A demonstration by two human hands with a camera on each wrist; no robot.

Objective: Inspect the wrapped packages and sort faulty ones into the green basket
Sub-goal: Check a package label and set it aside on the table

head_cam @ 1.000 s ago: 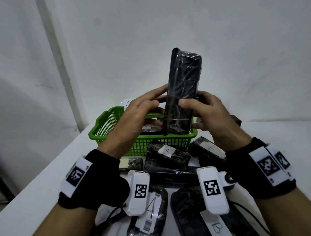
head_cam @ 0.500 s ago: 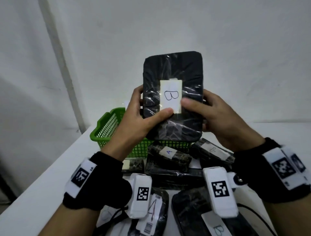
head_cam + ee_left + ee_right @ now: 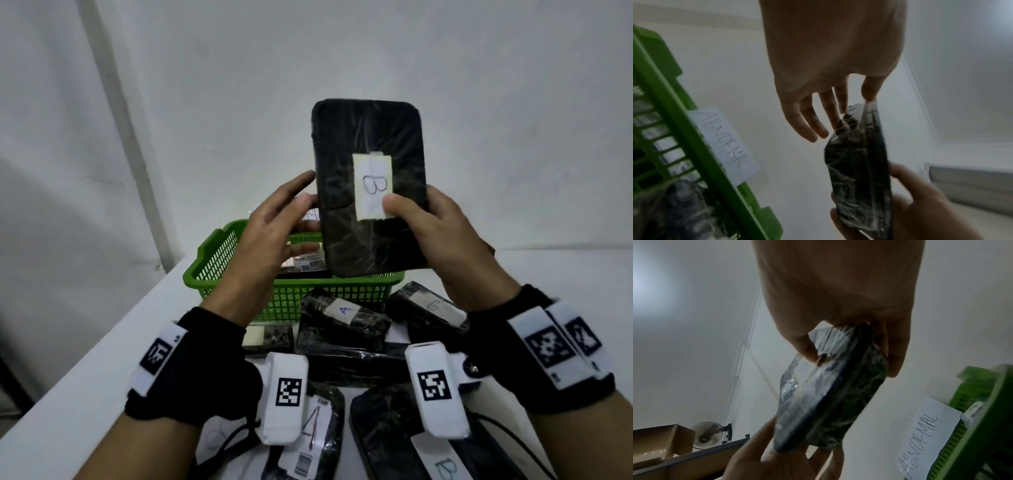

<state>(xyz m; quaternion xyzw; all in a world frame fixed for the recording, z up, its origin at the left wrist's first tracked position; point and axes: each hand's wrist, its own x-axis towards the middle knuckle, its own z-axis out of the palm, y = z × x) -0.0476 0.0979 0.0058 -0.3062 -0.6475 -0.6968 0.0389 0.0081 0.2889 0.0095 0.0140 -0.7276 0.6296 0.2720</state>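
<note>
Fingers [image 3: 402, 205] of the right hand [image 3: 442, 236] curled round the black wrapped package [image 3: 370, 137] labelled B, thumb pressed on its white label [image 3: 372, 185]. Held upright above the green basket [image 3: 219, 263] at the back of the worktop [image 3: 85, 359]. Left hand [image 3: 270, 236] spread loose beside the package's left edge, fingertips touching its film in the left wrist view, more wrapped packages [image 3: 342, 329] heaped in front of the basket.

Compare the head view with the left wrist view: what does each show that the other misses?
Head only: the held package's B label, and more wrapped packages lying on the table. Left wrist only: the ABNORMAL note on the green basket. Both: the right hand gripping the package, the left hand open beside it, fingers straight.
</note>
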